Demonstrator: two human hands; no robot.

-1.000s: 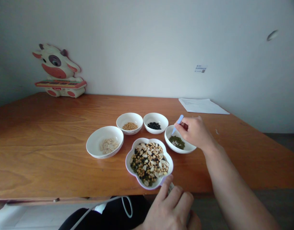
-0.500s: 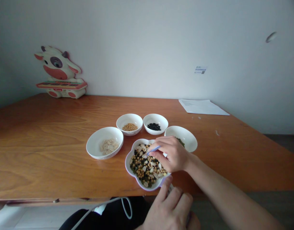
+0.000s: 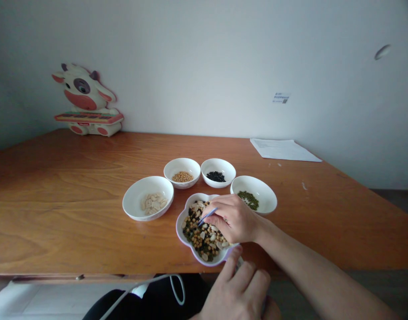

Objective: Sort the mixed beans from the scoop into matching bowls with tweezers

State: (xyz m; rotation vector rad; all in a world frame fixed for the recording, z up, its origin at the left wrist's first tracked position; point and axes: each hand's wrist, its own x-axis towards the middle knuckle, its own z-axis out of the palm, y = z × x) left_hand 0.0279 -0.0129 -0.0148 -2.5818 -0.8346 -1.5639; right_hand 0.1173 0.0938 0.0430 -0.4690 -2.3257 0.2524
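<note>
My right hand [image 3: 235, 218] pinches a pair of blue tweezers [image 3: 208, 215], their tips down among the mixed beans and pale halved nuts [image 3: 204, 240] in a flower-shaped dish. The dish [image 3: 179, 231] is white with a lilac rim, near the table's front edge; the right hand covers its right part. At the dish's lower right, my left hand [image 3: 239, 284] has its index fingertip at the rim, the other fingers curled around something mostly hidden. Behind the dish stand white bowls: one with pale halved nuts [image 3: 153, 203], one with yellow beans [image 3: 182, 177], one with black beans [image 3: 215, 177], one with green beans [image 3: 248, 200].
A cow-shaped toy keyboard [image 3: 89, 104] stands at the back left of the wooden table [image 3: 73, 200]. White paper sheets [image 3: 285, 150] lie at the back right against the wall. A pale cable [image 3: 144, 282] loops below the front edge.
My right hand has moved slightly down and left, bringing the tweezer tips lower into the mix. More of the green beans now shows. The whole view has shifted slightly.
</note>
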